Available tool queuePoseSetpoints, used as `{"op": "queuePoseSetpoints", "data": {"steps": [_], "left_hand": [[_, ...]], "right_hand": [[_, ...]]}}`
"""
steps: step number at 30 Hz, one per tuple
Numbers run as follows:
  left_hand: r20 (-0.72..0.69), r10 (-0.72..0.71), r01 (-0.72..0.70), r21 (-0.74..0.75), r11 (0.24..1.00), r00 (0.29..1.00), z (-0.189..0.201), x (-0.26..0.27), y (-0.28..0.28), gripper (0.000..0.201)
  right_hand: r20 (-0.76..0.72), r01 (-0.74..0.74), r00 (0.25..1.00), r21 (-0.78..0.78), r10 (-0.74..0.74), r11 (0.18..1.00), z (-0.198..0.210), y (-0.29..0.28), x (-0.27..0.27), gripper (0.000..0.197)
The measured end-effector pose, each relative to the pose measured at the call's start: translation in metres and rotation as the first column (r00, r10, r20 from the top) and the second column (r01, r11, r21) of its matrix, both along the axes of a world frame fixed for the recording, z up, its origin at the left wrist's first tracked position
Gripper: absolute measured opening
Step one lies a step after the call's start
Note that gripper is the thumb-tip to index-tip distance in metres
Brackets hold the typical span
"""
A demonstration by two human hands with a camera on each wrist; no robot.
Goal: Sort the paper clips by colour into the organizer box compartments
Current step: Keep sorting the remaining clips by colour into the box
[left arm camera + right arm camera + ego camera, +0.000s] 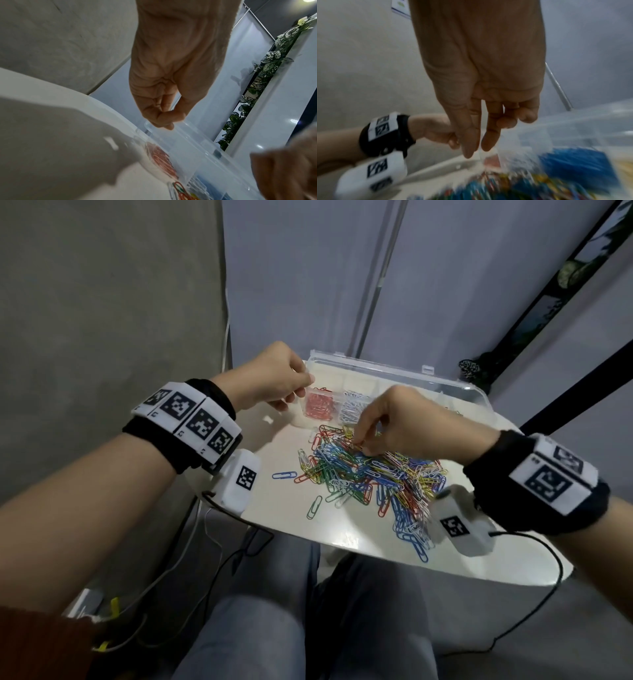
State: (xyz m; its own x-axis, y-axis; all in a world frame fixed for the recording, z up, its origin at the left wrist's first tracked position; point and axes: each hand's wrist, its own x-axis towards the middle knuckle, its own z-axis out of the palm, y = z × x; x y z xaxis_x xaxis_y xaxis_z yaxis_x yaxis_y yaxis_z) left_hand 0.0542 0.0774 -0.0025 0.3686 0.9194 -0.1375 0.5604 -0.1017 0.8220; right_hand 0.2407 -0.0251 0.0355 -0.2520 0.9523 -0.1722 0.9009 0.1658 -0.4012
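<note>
Beneath the right grip, the paper clips, fingertips touching.

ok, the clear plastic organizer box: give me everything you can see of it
The clear plastic organizer box sits open at the far edge of the white table, lid tipped back behind it. Thin walls split it into compartments: one holds red paper clips, its neighbour white ones; the right wrist view shows blue ones too. The left hand pinches its near left corner. The mixed clip pile lies just in front.
</note>
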Motion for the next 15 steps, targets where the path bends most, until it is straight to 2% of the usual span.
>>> {"op": "queuePoseSetpoints", "data": {"steps": [3, 6, 11, 13, 15], "left_hand": [[0.0, 0.006, -0.006, 0.002, 1.0, 1.0, 0.001, 0.0, -0.001, 0.024], [-0.007, 0.01, -0.01, -0.001, 1.0, 1.0, 0.002, 0.001, -0.002, 0.023], [-0.008, 0.007, -0.007, -0.002, 1.0, 1.0, 0.003, 0.0, -0.004, 0.022], [0.0, 0.004, -0.004, -0.005, 1.0, 1.0, 0.003, 0.0, -0.004, 0.022], [0.005, 0.002, -0.002, -0.007, 1.0, 1.0, 0.003, 0.0, -0.004, 0.023]], "right_hand": [[0.023, -0.02, 1.0, -0.058, 0.021, 0.998, -0.02, -0.007, 0.007, 0.014], [0.005, -0.016, 1.0, -0.023, 0.016, 1.0, -0.032, -0.007, 0.004, 0.008], [0.119, -0.032, 0.992, 0.027, 0.029, 0.999, -0.041, -0.003, -0.009, 0.009], [0.121, -0.029, 0.992, 0.017, 0.027, 0.999, -0.042, -0.003, -0.012, 0.001], [0.084, -0.019, 0.996, 0.005, 0.018, 1.0, -0.041, -0.003, -0.011, 0.003]]}}
